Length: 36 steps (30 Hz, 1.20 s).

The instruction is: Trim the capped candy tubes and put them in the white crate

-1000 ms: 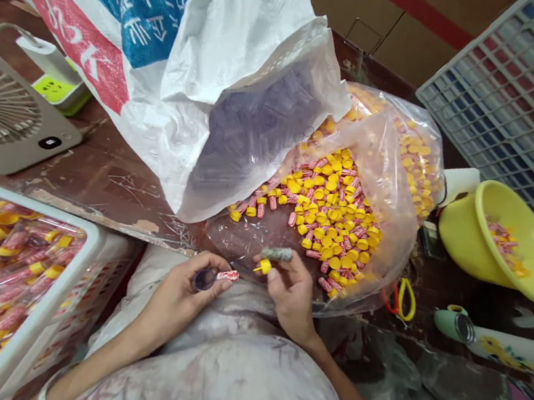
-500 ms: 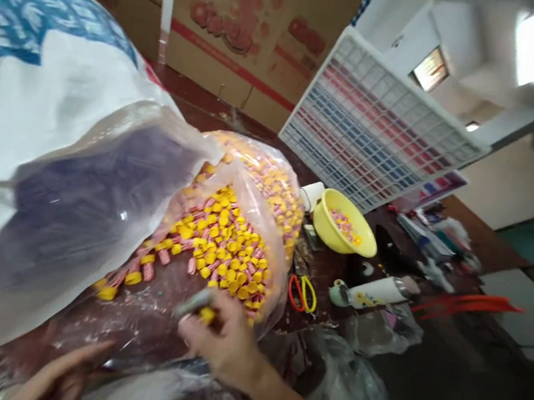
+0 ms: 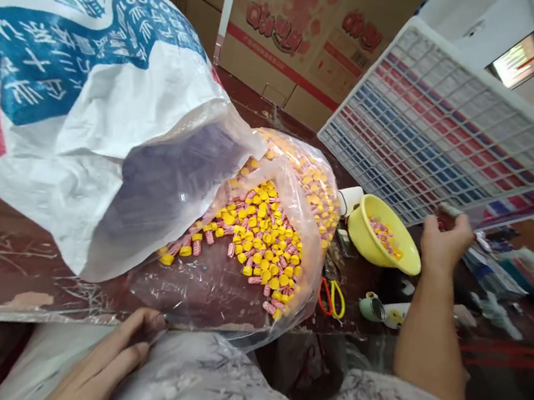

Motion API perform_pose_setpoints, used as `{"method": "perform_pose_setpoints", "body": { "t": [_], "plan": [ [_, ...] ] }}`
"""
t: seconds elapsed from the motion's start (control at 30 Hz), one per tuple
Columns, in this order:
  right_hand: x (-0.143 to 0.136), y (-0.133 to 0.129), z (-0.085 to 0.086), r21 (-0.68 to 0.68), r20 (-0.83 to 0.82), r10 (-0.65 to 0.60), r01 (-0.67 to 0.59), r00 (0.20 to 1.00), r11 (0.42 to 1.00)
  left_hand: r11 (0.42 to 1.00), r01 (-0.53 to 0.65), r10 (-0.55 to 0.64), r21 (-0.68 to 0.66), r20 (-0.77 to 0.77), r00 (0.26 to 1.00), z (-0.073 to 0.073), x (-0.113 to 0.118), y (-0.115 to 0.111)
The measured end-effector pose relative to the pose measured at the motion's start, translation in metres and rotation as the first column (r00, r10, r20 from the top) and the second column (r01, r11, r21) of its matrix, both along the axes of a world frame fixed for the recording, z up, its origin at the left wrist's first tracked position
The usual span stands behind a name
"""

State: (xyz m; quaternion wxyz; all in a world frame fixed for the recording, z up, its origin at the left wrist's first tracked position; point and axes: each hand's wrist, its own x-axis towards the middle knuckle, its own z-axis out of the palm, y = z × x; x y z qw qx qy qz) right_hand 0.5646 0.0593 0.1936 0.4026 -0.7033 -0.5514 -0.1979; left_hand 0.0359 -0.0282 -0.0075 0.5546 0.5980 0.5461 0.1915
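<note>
My left hand (image 3: 119, 351) is at the table's front edge, fingers curled in a pinch on the near edge of a clear plastic bag (image 3: 183, 301). Small pink patterned pieces with yellow caps (image 3: 267, 233) spill from this bag's mouth over the dark red table. Stretched out to the right, my right hand (image 3: 447, 245) is closed beyond the yellow bowl (image 3: 358, 239). Something greyish shows at its fingertips and something reddish inside the grip; neither is clear enough to name. More of the small pieces lie in the bowl.
A big white woven sack (image 3: 111, 105) gapes on the left. Scissors (image 3: 331, 298) with red and yellow handles, an open flask (image 3: 374, 308) and a white cup (image 3: 349, 200) lie near the bowl. A white wire grid (image 3: 445, 132) leans behind, with cardboard boxes (image 3: 289, 44) beyond.
My right hand has gone from the pile of capped pieces to the far right, past the bowl. My left hand now pinches the bag's edge. The view has shifted.
</note>
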Motion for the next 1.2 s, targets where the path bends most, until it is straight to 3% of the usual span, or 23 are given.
{"method": "perform_pose_setpoints", "body": {
  "t": [0.1,0.13,0.2,0.23,0.3,0.37,0.43,0.57,0.63,0.67,0.7,0.77,0.83,0.9,1.0,1.07,1.2],
  "plan": [
    [-0.085,-0.031,-0.034,0.015,-0.015,0.127,-0.127,0.992,0.992,1.0,-0.025,0.025,0.012,0.006,1.0,-0.004,0.002,0.003],
    [-0.119,-0.041,-0.05,-0.1,0.041,0.234,-0.229,0.971,0.968,0.999,-0.039,0.038,0.019,0.011,0.999,-0.005,0.004,0.004],
    [-0.18,-0.055,-0.082,-0.343,0.12,0.488,-0.425,0.865,0.838,0.998,-0.059,0.059,0.007,0.024,0.998,-0.002,0.007,0.006],
    [-0.203,-0.058,-0.097,-0.443,0.14,0.531,-0.427,0.836,0.789,0.998,-0.065,0.065,-0.006,0.034,0.997,0.002,0.009,0.008],
    [-0.229,-0.057,-0.125,-0.578,0.221,0.466,-0.27,0.857,0.77,0.998,-0.067,0.068,-0.018,0.062,0.996,0.01,0.014,0.011],
    [-0.231,-0.048,-0.146,-0.645,0.285,0.379,-0.116,0.88,0.755,0.999,-0.041,0.043,-0.017,0.105,0.994,0.019,0.018,0.014],
    [-0.221,-0.04,-0.159,-0.668,0.294,0.35,-0.07,0.889,0.741,0.999,-0.031,0.033,-0.017,0.155,0.987,0.024,0.021,0.017],
    [-0.207,-0.039,-0.159,-0.556,0.177,0.327,-0.18,0.928,0.811,0.999,-0.03,0.032,-0.013,0.22,0.975,0.023,0.027,0.02],
    [-0.211,-0.045,-0.152,-0.455,-0.016,0.311,-0.284,0.95,0.844,1.0,0.011,-0.004,-0.028,0.245,0.969,0.02,0.031,0.021],
    [-0.215,-0.049,-0.149,-0.418,-0.17,0.319,-0.361,0.932,0.833,0.999,0.036,-0.025,-0.039,0.258,0.966,0.02,0.033,0.021],
    [-0.22,-0.052,-0.146,-0.384,-0.344,0.333,-0.455,0.878,0.803,0.997,0.058,-0.042,-0.051,0.266,0.963,0.02,0.035,0.022],
    [-0.232,-0.058,-0.143,-0.3,-0.651,0.345,-0.647,0.676,0.701,0.994,0.083,-0.062,-0.067,0.269,0.961,0.021,0.038,0.023],
    [-0.244,-0.062,-0.143,-0.212,-0.805,0.339,-0.771,0.486,0.601,0.991,0.103,-0.077,-0.082,0.279,0.957,0.024,0.04,0.024],
    [-0.255,-0.065,-0.144,-0.186,-0.837,0.357,-0.828,0.416,0.529,0.989,0.117,-0.082,-0.096,0.305,0.949,0.028,0.041,0.024],
    [-0.267,-0.066,-0.145,-0.276,-0.762,0.434,-0.847,0.481,0.455,0.985,0.129,-0.075,-0.118,0.382,0.921,0.03,0.043,0.023],
    [-0.272,-0.066,-0.145,-0.32,-0.665,0.546,-0.855,0.51,0.409,0.982,0.131,-0.058,-0.136,0.444,0.894,0.03,0.044,0.022],
    [-0.281,-0.068,-0.152,-0.331,-0.435,0.787,-0.89,0.439,0.314,0.971,0.108,0.037,-0.212,0.582,0.812,0.028,0.048,0.021]
  ]
}}
